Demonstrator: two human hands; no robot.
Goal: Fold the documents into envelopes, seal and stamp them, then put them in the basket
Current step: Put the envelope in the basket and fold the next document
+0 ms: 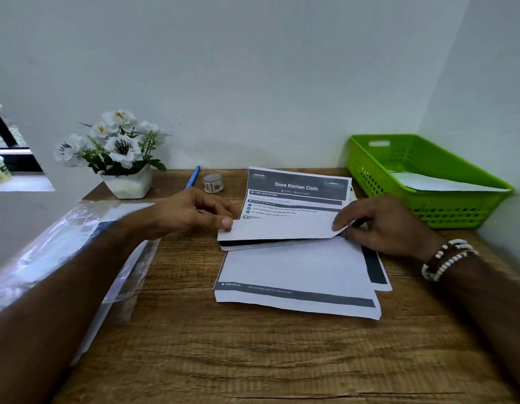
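Observation:
A printed document (296, 196) headed "Store Kitchen Cloth" lies on top of a stack of printed sheets (299, 275) in the middle of the wooden desk. Its lower part is folded up over the text. My left hand (194, 212) pinches the left corner of that folded flap. My right hand (375, 223) pinches the flap's right corner. A green basket (427, 211) stands at the back right with a white envelope (439, 183) inside it. A clear plastic packet of envelopes (78, 246) lies at the desk's left edge under my left forearm.
A small roll of patterned tape (213, 182) and a blue pen (192, 177) lie at the back of the desk. A white pot of white flowers (119, 158) stands at the back left. Walls close the back and right sides.

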